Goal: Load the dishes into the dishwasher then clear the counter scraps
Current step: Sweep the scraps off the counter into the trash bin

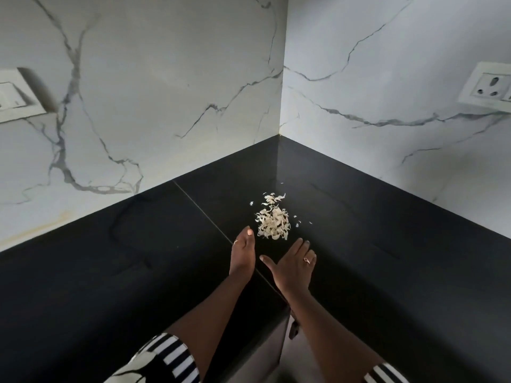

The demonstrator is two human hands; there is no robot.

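Two hands: we see both stretched forward over the black worktop [110,272], one to each side of the scraps [272,223]; neither holds anything.
Left hand [243,251]: it stands on its edge, fingers straight and pressed together; its tips lie just beside the near left edge of the pile; we cannot tell whether they touch it; a thin ring [235,241] shows on one finger.
Right hand [293,265]: back turned up, fingers straight, thumb spread out toward the left hand; its fingertips lie just beside the pile's near right edge; a second ring [307,260] sits on one finger.
Scraps: we count one small heap of pale, thin, curled peelings on the worktop, ahead of both hands; a few loose flakes lie scattered round it, most on the far side toward the corner.
Worktop: glossy black, running into a corner; a thin seam [199,208] crosses it diagonally and runs under the left hand.
Walls [166,92]: white with grey veins, meeting behind the pile.
Socket plates [489,87]: a white one on each wall, both well apart from the pile.
Sleeves [168,357]: black-and-white stripes on each forearm, at the bottom edge of our view.
Handle [293,327]: dark, below the worktop's inner edge, between the forearms.
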